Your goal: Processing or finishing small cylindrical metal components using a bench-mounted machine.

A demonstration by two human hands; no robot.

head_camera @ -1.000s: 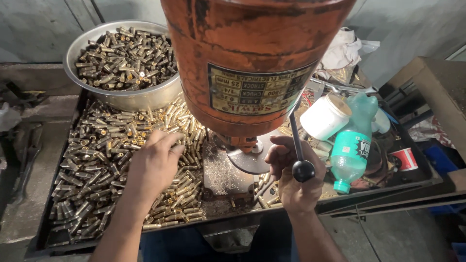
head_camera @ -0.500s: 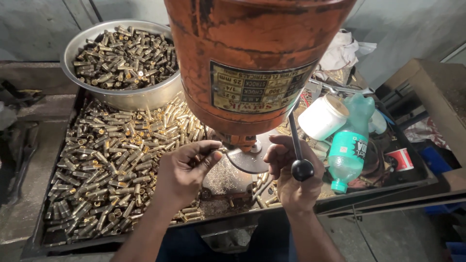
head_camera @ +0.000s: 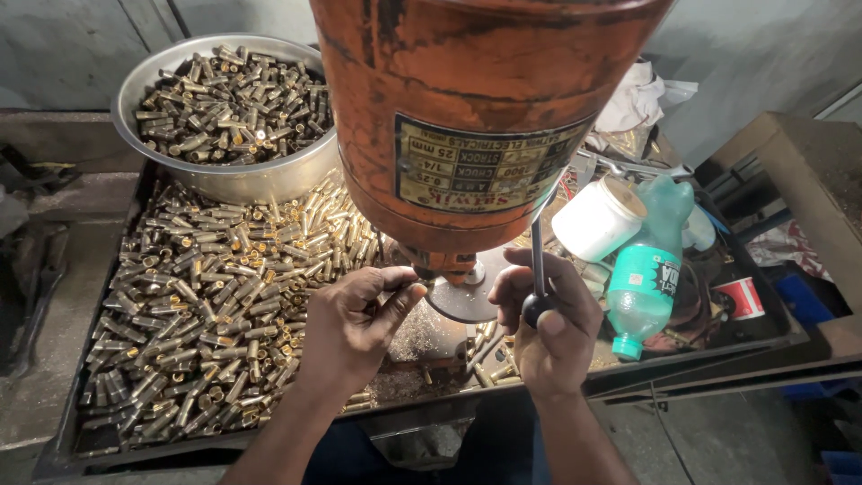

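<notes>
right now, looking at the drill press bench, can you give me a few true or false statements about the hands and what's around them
1. The right hand grips the black-knobbed lever. True.
2. The left hand rests in the steel bowl. False: it is beside the round drill table, fingers pinched under the spindle.
3. The steel bowl holds brass pieces. True.
4. The green bottle lies left of the orange drill head. False: it is to the right.
</notes>
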